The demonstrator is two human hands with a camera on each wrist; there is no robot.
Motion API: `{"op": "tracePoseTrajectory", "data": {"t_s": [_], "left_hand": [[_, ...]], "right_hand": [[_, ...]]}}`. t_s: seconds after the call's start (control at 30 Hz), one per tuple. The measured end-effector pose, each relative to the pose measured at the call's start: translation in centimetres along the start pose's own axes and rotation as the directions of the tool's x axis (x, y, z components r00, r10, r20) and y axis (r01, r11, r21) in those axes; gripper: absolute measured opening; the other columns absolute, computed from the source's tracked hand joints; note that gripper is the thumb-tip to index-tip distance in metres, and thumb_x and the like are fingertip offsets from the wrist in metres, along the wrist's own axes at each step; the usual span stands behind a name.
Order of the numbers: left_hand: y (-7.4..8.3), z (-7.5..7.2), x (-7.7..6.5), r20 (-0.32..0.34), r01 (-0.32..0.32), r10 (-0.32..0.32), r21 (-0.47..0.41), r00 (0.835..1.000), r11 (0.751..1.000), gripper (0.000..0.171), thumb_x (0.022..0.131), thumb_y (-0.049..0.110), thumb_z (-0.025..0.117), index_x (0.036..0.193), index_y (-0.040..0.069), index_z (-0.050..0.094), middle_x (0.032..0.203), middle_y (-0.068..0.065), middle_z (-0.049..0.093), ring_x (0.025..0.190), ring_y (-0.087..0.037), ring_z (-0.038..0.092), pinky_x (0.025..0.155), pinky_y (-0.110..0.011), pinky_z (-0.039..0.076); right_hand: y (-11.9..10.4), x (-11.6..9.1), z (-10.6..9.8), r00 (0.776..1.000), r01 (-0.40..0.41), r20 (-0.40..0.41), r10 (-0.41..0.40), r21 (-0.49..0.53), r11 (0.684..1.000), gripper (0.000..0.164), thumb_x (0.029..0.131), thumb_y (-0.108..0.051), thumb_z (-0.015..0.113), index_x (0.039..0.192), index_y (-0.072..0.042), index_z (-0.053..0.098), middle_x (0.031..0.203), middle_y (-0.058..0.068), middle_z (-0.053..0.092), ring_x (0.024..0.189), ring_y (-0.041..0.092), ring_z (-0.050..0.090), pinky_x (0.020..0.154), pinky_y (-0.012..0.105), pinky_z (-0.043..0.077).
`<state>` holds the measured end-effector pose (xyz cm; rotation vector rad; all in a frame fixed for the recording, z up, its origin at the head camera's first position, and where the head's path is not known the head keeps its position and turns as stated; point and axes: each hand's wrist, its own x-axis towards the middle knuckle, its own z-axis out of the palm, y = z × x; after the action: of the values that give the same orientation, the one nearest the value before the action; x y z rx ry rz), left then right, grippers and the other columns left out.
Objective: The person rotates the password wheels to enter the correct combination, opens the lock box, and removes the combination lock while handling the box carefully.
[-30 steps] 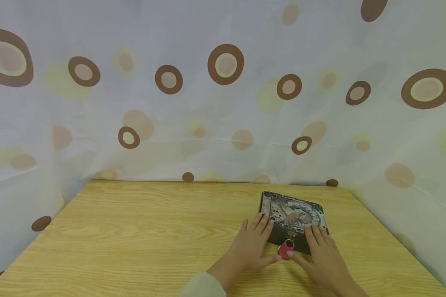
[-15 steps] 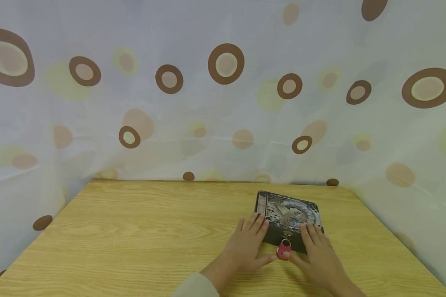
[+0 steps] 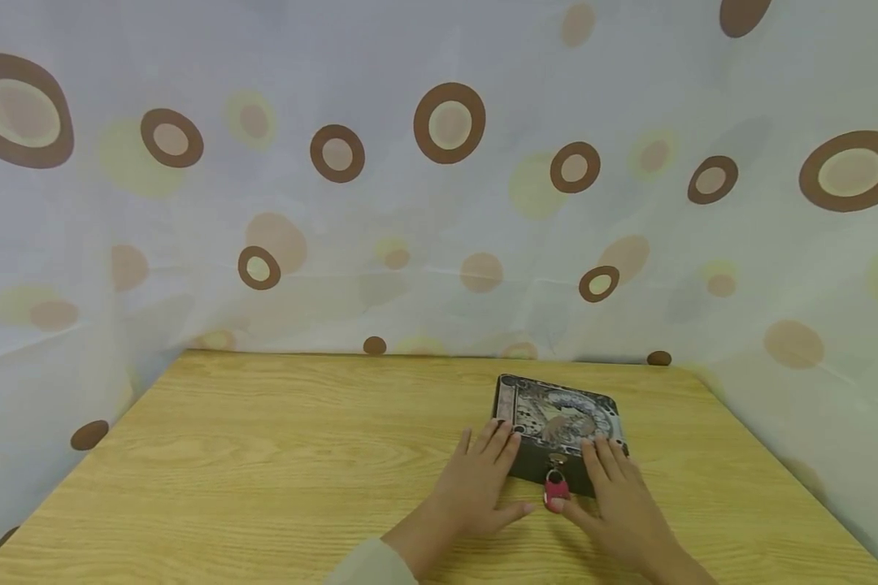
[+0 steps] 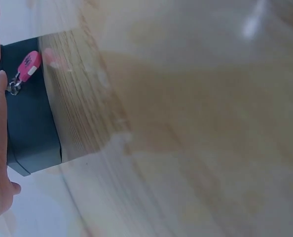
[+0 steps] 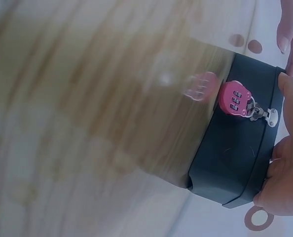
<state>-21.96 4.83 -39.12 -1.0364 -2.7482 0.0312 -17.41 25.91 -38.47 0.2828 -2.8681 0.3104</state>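
A dark box (image 3: 563, 410) with an ornate printed lid sits slightly turned on the table's right half. From its front latch (image 5: 272, 117) hangs a pink combination padlock (image 3: 555, 490), its number dials visible in the right wrist view. My left hand (image 3: 474, 486) rests its extended fingers on the lid's front left corner, thumb stretched towards the padlock. At the front right corner, the fingers of my right hand (image 3: 620, 497) lie over the lid edge. My right thumb overlaps the padlock's lower part in the head view. The box's green-black front wall (image 4: 33, 123) fills the left wrist view's left side.
The wood-grain table (image 3: 278, 455) has a glossy surface that mirrors the padlock. Behind it and along both sides hangs a pale sheet (image 3: 439, 211) printed with brown and beige ovals.
The box has slid a little to the left with both hands on it, and the padlock hangs along with it. My left thumb now stands slightly farther from the padlock.
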Motion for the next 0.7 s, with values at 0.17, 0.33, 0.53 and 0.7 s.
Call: {"op": "tracePoseTrajectory", "data": {"t_s": [0.17, 0.33, 0.53, 0.7], "left_hand": [[-0.3, -0.1, -0.5, -0.011, -0.001, 0.001, -0.006, 1.000, 1.000, 0.078, 0.090, 0.064, 0.033, 0.147, 0.012, 0.024, 0.155, -0.006, 0.020, 0.143, -0.023, 0.017, 0.112, -0.047, 0.026], [-0.5, -0.2, -1.0, 0.008, 0.002, -0.002, -0.029, 1.000, 1.000, 0.078, 0.090, 0.064, 0.033, 0.147, 0.011, 0.023, 0.155, -0.006, 0.019, 0.143, -0.023, 0.016, 0.112, -0.047, 0.026], [-0.8, -0.3, -1.6, 0.002, 0.007, -0.007, -0.020, 1.000, 1.000, 0.078, 0.090, 0.064, 0.034, 0.147, 0.011, 0.023, 0.155, -0.007, 0.020, 0.143, -0.023, 0.017, 0.112, -0.047, 0.026], [-1.0, -0.4, -2.1, -0.013, 0.012, -0.012, 0.003, 1.000, 1.000, 0.078, 0.090, 0.064, 0.034, 0.147, 0.011, 0.024, 0.154, -0.007, 0.021, 0.143, -0.023, 0.019, 0.112, -0.046, 0.027]], "right_hand": [[-0.4, 0.1, 0.1, 1.000, 0.019, -0.014, -0.019, -0.013, 1.000, 0.090, 0.082, -0.056, 0.059, 0.138, 0.009, 0.033, 0.144, 0.032, 0.027, 0.131, 0.051, 0.024, 0.101, 0.067, 0.024], [-0.8, 0.2, 0.2, 1.000, 0.027, -0.009, -0.027, -0.009, 1.000, 0.090, 0.082, -0.056, 0.059, 0.138, 0.009, 0.033, 0.144, 0.032, 0.028, 0.131, 0.051, 0.025, 0.101, 0.066, 0.024], [-0.9, 0.2, 0.6, 0.997, 0.065, -0.036, -0.065, -0.009, 0.998, 0.089, 0.080, -0.055, 0.061, 0.137, 0.009, 0.035, 0.142, 0.033, 0.030, 0.130, 0.052, 0.027, 0.099, 0.066, 0.028], [-1.5, 0.2, 0.5, 0.997, 0.070, -0.032, -0.071, -0.006, 0.997, 0.088, 0.080, -0.054, 0.062, 0.137, 0.009, 0.035, 0.143, 0.032, 0.030, 0.131, 0.051, 0.027, 0.101, 0.065, 0.027]]}}
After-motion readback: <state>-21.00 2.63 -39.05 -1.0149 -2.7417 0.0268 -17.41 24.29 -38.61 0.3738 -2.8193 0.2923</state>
